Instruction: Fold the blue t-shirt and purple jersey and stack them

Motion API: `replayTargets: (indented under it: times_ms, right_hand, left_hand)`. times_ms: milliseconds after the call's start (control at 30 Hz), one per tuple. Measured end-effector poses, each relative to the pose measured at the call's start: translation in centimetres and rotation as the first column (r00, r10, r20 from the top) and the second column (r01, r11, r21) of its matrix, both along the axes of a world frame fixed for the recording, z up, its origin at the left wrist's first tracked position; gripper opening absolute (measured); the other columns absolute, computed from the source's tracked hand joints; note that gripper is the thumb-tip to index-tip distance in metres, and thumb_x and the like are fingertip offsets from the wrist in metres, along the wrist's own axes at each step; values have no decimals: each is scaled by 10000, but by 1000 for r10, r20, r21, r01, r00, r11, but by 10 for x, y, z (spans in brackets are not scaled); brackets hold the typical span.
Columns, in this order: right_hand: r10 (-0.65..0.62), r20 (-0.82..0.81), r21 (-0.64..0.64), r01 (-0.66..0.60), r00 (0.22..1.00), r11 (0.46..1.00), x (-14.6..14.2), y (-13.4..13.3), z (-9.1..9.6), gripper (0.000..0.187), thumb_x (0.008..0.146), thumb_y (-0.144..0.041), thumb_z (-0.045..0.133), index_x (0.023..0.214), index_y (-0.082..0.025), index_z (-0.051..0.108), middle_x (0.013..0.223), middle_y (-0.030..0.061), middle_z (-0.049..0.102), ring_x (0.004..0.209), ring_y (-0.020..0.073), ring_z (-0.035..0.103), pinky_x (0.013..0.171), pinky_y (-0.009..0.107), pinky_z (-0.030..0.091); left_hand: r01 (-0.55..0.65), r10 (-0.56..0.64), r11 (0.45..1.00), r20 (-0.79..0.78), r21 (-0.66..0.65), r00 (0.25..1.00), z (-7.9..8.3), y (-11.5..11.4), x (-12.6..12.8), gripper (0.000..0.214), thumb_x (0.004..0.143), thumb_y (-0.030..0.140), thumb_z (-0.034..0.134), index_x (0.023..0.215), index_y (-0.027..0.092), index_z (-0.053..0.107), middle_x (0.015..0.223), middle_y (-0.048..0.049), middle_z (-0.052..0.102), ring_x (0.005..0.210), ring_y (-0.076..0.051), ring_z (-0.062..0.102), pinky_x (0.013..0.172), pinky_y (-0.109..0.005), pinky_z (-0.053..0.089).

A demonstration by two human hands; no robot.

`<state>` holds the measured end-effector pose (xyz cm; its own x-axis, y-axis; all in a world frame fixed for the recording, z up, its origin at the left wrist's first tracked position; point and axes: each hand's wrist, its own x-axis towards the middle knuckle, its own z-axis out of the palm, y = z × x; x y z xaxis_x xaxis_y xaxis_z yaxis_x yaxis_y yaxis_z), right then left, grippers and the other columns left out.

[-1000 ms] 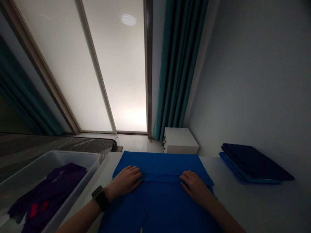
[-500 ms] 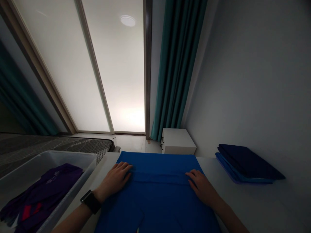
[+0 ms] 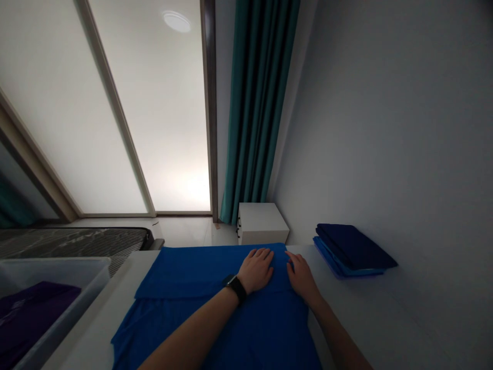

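Observation:
A bright blue garment lies spread on the white table, its far part folded over toward me. My left hand, with a dark watch on the wrist, lies flat with fingers stretched out on the far right corner of the fold. My right hand rests flat beside it, fingers extended, at the garment's right edge. Neither hand holds anything.
A stack of folded dark blue and blue clothes sits at the table's right by the wall. A pale plastic bin with purple clothing stands at the left. Beyond the table are a white nightstand, teal curtain and a mattress.
My left hand has crossed from the fold's left end to its right end, beside my right hand. The view has swung right, so the bin and stack appear further left.

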<state>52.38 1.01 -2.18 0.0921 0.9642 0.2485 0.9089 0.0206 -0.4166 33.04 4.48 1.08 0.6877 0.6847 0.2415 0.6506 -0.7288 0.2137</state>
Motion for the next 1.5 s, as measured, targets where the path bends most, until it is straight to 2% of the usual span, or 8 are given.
replayTargets:
  times_ms: [233, 467, 667, 933, 1067, 1167, 1300, 1500]
  right_hand:
    - [-132, -49, -94, 127, 990, 987, 26, 29, -9, 491, 897, -151, 311, 1338, -122, 525, 1275, 137, 614, 1175, 219, 572, 1005, 318, 411]
    - [-67, -53, -208, 55, 996, 977, 29, 59, 1, 451, 951, -216, 333, 1363, -154, 505, 1286, 102, 635, 1130, 184, 615, 936, 261, 430]
    - [47, 58, -238, -32, 997, 971, 21, 57, 6, 487, 948, -211, 398, 1434, -208, 419, 1278, 91, 645, 1116, 208, 628, 953, 301, 404]
    - [15, 216, -222, 34, 976, 975, 22, 51, 9, 507, 958, -218, 307, 1454, -188, 403, 1190, 123, 685, 1060, 248, 647, 912, 354, 419]
    - [16, 282, -148, 28, 959, 989, 7, 42, 18, 503, 943, -154, 289, 1418, -136, 454, 1243, 172, 635, 1171, 272, 569, 993, 388, 372]
    - [99, 316, -107, -69, 944, 992, -11, 34, 20, 503, 938, -144, 306, 1415, -133, 463, 1360, 162, 556, 1295, 258, 454, 1084, 383, 292]
    - [204, 321, -133, -170, 925, 977, -25, 29, 9, 512, 961, -216, 296, 1453, -139, 418, 1506, 116, 419, 1395, 221, 335, 1154, 389, 206]
    - [186, 303, -210, -125, 935, 970, -18, 34, -7, 560, 989, -358, 219, 1509, -172, 311, 1576, 74, 278, 1458, 220, 215, 1176, 484, 129]
  left_hand:
    - [-122, 122, 993, 37, 3, 992, -20, 11, 16, 411, 958, 314, 423, 1338, 183, 508, 1390, -114, 529, 1300, -267, 445, 1127, -476, 286]
    - [-130, 130, 991, 25, 0, 991, -28, 11, 15, 449, 984, 371, 382, 1387, 197, 474, 1475, -89, 459, 1364, -252, 380, 1155, -462, 260]
    - [-127, 127, 992, 21, -11, 992, -27, 11, 15, 474, 991, 385, 354, 1409, 188, 457, 1485, -89, 451, 1375, -251, 370, 1162, -471, 249]
    - [-152, 152, 988, 6, -10, 988, -27, 9, 15, 500, 994, 417, 323, 1426, 194, 441, 1504, -90, 430, 1395, -259, 349, 1168, -492, 222]
    - [-154, 154, 988, -14, 1, 988, -33, 11, 17, 537, 998, 448, 289, 1454, 189, 405, 1528, -94, 394, 1423, -260, 308, 1175, -502, 195]
    - [-150, 150, 989, -20, 3, 988, -37, 13, 19, 559, 993, 454, 288, 1472, 179, 379, 1540, -94, 373, 1439, -251, 280, 1181, -498, 179]
    - [-142, 142, 990, -22, -13, 990, -35, 13, 18, 573, 991, 412, 281, 1495, 145, 338, 1543, -99, 363, 1445, -236, 270, 1190, -486, 162]
    - [-182, 181, 983, -27, -37, 983, -32, 10, 18, 587, 981, 406, 291, 1493, 122, 340, 1545, -112, 357, 1449, -237, 264, 1192, -469, 170]
